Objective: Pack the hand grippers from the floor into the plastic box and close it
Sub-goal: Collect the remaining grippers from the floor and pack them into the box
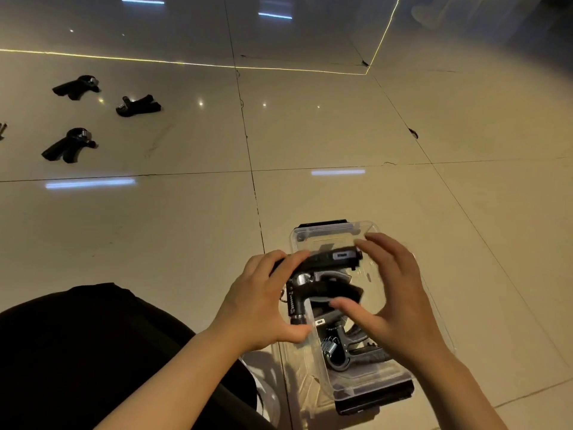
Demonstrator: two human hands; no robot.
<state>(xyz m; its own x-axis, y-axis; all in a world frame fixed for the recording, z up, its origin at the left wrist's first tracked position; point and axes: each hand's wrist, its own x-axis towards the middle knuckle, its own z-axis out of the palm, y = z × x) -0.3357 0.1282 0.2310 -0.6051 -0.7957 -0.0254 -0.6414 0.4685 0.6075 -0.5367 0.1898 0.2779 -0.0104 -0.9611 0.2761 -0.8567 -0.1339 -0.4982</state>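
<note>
Hand gripper (322, 259), label unreadable, over plastic box (356, 389)

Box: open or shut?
Open: no lid on the box; left hand is laying a gripper in over others.

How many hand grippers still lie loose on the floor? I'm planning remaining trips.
3 whole: far left, right of it, nearest. A scrap at the left edge may be another.

Dim warm light, glare streaks on glossy floor (310, 135), edges warped
</note>
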